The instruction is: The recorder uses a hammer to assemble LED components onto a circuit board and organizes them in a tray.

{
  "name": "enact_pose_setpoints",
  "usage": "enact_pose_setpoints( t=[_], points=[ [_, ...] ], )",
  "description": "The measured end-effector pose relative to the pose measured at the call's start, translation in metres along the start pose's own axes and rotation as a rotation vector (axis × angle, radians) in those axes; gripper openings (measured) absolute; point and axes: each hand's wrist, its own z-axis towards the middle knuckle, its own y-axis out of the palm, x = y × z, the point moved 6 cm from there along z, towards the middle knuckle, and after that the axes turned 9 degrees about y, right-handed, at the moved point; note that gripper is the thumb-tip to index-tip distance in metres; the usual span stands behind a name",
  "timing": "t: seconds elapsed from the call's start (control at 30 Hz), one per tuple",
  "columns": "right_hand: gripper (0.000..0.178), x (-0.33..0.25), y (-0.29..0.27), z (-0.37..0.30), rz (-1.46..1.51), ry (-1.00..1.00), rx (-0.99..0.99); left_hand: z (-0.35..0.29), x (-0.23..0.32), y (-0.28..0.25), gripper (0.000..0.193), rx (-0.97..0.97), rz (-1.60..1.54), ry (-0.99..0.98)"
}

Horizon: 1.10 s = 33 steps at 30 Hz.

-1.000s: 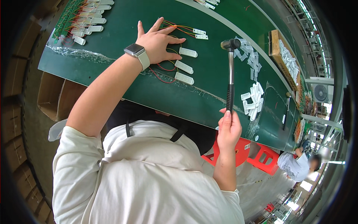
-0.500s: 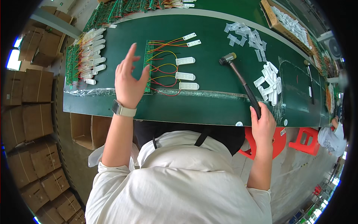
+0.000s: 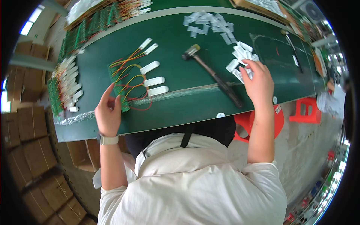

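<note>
A green circuit board (image 3: 119, 89) lies on the worktop (image 3: 168, 32), toward its left end, its long axis slanting from the far left down to the near edge. Red and yellow wires (image 3: 129, 75) link it to five white pieces (image 3: 154, 81), three broad and two slim, whose free ends point right, the slim pair angled more toward the far edge. The left hand (image 3: 108, 114) is beside the board's near end, thumb and forefinger slightly apart; I cannot tell whether they touch it. A hammer (image 3: 212, 73) lies mid-worktop, head toward the far edge, grip toward the near edge. The right hand (image 3: 258, 80), fingers narrowly bent, is at a pile of white casings (image 3: 243, 52); any grip is unclear. Round white stickers (image 3: 220, 115) mark the near edge, their print too small to read.
</note>
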Motion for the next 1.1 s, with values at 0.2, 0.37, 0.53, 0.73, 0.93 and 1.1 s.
enact_pose_setpoints(
  t=[0.2,0.37,0.53,0.73,0.93,1.1],
  points=[
    [0.028,0.01,0.029,-0.004,-0.035,-0.009,0.004,-0.009,-0.002,0.005,0.045,-0.07,0.009,0.008],
    [0.042,-0.002,0.042,-0.008,-0.098,-0.096,0.063,-0.011,0.001,-0.008,0.044,-0.014,0.07,0.001],
    [0.038,-0.004,0.048,-0.006,-0.091,-0.18,0.012,-0.003,0.002,-0.03,0.039,0.016,0.136,-0.014],
    [0.02,0.006,0.039,0.005,-0.188,-0.269,0.062,0.018,0.001,-0.055,0.033,0.022,0.201,0.054],
    [0.022,0.018,0.031,0.01,-0.05,-0.137,-0.072,0.049,-0.005,-0.047,0.029,0.011,0.247,0.135],
    [0.023,0.029,0.016,0.011,0.097,0.003,-0.033,0.092,0.007,-0.013,0.025,-0.01,0.366,0.369]
  ],
)
